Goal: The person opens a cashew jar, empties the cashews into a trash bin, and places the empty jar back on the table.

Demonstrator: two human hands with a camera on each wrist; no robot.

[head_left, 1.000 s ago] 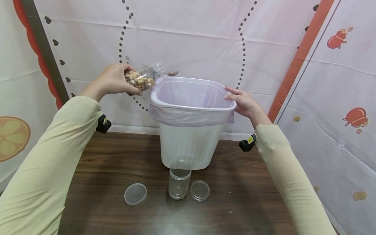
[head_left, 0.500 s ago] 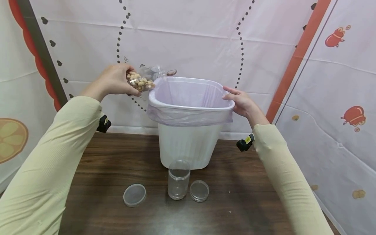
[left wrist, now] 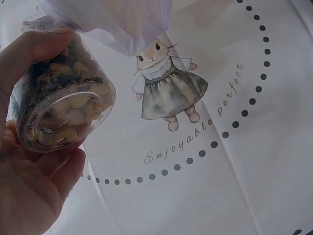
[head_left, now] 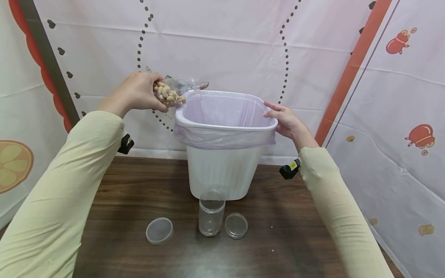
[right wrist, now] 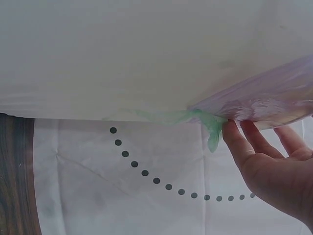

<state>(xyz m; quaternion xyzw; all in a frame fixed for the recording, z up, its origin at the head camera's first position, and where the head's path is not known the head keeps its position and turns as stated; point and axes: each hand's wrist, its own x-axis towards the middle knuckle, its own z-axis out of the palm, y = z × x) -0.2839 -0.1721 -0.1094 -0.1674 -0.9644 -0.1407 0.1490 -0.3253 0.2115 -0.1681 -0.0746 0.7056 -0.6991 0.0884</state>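
Note:
In the head view my left hand [head_left: 140,92] grips a clear plastic jar [head_left: 175,85] of mixed nuts, tipped on its side. Its mouth points right, over the left rim of a white trash bin [head_left: 222,170]. The nuts [head_left: 168,94] lie along the jar's lower side. Seen in the left wrist view, the jar's base [left wrist: 68,120] faces the camera, with thumb and fingers around the wall. My right hand [head_left: 286,121] holds the bin's right rim, over a lilac bin liner [head_left: 226,139]; the right wrist view shows its fingers [right wrist: 237,142] against the liner outside.
An empty clear jar [head_left: 211,216] stands before the bin on the dark wooden table [head_left: 139,185]. One clear lid [head_left: 159,231] lies left of it, and a round clear lid or lids [head_left: 236,226] lie right. A printed cloth [head_left: 222,46] hangs close behind the bin.
My left hand has shifted slightly right and up, bringing the jar's mouth further over the bin's rim. The nuts sit a little nearer the mouth. The right hand stays on the rim.

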